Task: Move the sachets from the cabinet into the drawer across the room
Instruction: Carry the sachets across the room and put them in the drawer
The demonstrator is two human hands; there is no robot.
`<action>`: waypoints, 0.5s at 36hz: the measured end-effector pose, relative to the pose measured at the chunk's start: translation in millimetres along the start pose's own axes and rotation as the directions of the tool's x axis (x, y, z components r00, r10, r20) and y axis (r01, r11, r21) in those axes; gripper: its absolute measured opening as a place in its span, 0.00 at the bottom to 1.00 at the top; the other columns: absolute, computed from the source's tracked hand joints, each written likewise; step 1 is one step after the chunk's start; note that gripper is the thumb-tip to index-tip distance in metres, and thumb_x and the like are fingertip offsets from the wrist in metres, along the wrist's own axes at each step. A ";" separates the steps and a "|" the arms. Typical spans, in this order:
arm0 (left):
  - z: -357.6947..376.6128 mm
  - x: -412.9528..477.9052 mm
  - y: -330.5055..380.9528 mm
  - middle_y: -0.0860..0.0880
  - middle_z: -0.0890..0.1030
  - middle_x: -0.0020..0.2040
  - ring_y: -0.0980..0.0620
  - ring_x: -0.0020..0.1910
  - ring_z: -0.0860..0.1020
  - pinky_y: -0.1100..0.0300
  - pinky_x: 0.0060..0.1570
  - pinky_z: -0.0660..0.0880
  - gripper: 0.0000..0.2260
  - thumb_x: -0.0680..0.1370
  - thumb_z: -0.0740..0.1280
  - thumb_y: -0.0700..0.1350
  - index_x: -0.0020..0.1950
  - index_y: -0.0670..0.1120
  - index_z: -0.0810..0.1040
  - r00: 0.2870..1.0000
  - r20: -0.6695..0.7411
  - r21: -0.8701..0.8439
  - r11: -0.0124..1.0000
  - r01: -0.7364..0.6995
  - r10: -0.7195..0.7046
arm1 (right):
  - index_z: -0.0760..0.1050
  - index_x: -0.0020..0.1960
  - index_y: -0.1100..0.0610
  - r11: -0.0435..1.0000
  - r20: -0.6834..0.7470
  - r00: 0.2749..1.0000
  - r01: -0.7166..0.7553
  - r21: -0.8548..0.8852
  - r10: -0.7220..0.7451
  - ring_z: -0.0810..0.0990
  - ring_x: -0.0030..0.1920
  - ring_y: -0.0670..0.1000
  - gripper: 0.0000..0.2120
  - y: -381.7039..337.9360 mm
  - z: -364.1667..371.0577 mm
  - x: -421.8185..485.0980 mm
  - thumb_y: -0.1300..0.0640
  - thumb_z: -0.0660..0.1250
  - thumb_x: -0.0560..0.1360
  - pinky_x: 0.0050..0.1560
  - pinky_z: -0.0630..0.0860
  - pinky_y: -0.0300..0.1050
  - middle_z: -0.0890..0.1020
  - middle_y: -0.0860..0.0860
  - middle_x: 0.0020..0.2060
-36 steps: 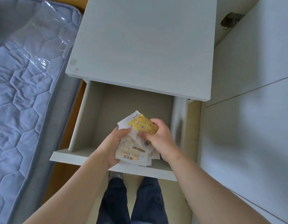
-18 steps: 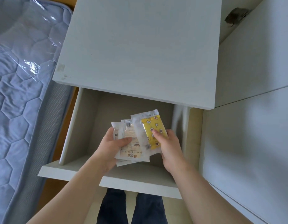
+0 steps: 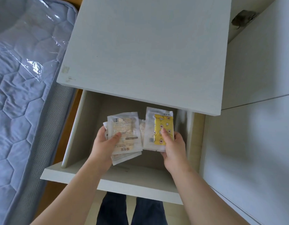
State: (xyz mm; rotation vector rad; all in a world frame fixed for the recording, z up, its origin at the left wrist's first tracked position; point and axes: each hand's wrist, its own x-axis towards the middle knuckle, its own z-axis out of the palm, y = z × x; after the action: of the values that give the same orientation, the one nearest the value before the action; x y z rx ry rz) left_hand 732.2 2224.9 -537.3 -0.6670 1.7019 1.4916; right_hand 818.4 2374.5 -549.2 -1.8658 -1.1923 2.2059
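The white drawer [image 3: 108, 179] of a bedside cabinet is pulled out toward me. Over its inside, my left hand [image 3: 102, 146] holds a small stack of pale sachets [image 3: 126, 129] with printed labels, thumb on top. My right hand [image 3: 172, 148] pinches a clear sachet with a yellow patterned packet [image 3: 164, 127] inside, thumb pressed on the yellow part. The two bundles sit side by side, slightly apart, low inside the drawer. Whether they touch the drawer floor is hidden.
The cabinet top [image 3: 148, 51] overhangs the back of the drawer. A blue quilted mattress [image 3: 22, 95] in plastic wrap lies close on the left. White cupboard panels [image 3: 254, 127] stand on the right. My legs [image 3: 130, 210] are below the drawer front.
The two hands have drawn apart, splitting the sachets into a left stack and a right yellow one. Both moved deeper into the drawer.
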 end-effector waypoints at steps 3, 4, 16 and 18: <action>-11.9 5.4 4.0 0.49 0.79 0.54 0.47 0.52 0.79 0.48 0.48 0.78 0.15 0.78 0.65 0.39 0.61 0.53 0.70 0.997 -0.082 -0.033 0.999 -0.006 0.004 | 0.71 0.46 0.56 0.995 -0.002 1.000 -0.018 0.103 0.018 0.81 0.42 0.52 0.06 -4.7 -2.3 0.8 0.57 0.68 0.75 0.49 0.78 0.51 0.81 0.53 0.42; -15.9 7.3 5.1 0.49 0.78 0.55 0.47 0.53 0.79 0.48 0.47 0.78 0.15 0.78 0.65 0.39 0.61 0.54 0.70 0.994 -0.107 -0.036 0.999 -0.005 0.001 | 0.71 0.46 0.56 0.991 0.001 1.000 -0.024 0.130 0.024 0.81 0.42 0.52 0.05 -5.9 -2.6 1.1 0.57 0.67 0.76 0.48 0.78 0.51 0.81 0.53 0.42; -10.1 -1.3 2.8 0.48 0.80 0.54 0.46 0.52 0.79 0.43 0.51 0.78 0.15 0.76 0.67 0.37 0.56 0.54 0.71 0.998 -0.047 -0.083 0.996 0.027 -0.031 | 0.71 0.48 0.55 0.967 0.049 0.996 -0.081 0.241 0.071 0.82 0.41 0.50 0.03 -0.4 8.6 -7.2 0.58 0.66 0.76 0.40 0.77 0.45 0.82 0.51 0.41; -1.4 -6.8 0.7 0.48 0.81 0.52 0.46 0.51 0.80 0.41 0.51 0.78 0.14 0.75 0.67 0.37 0.53 0.54 0.72 0.999 -0.014 -0.109 0.994 0.028 -0.030 | 0.72 0.48 0.55 0.969 0.050 0.995 -0.101 0.226 0.091 0.82 0.42 0.51 0.04 4.7 11.0 -8.8 0.58 0.66 0.76 0.44 0.79 0.47 0.82 0.52 0.41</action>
State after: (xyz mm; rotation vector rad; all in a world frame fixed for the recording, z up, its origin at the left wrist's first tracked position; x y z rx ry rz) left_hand 735.3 2223.1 -531.3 -0.7591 1.6245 1.5706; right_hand 813.7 2361.3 -544.4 -1.8314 -0.8259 2.3239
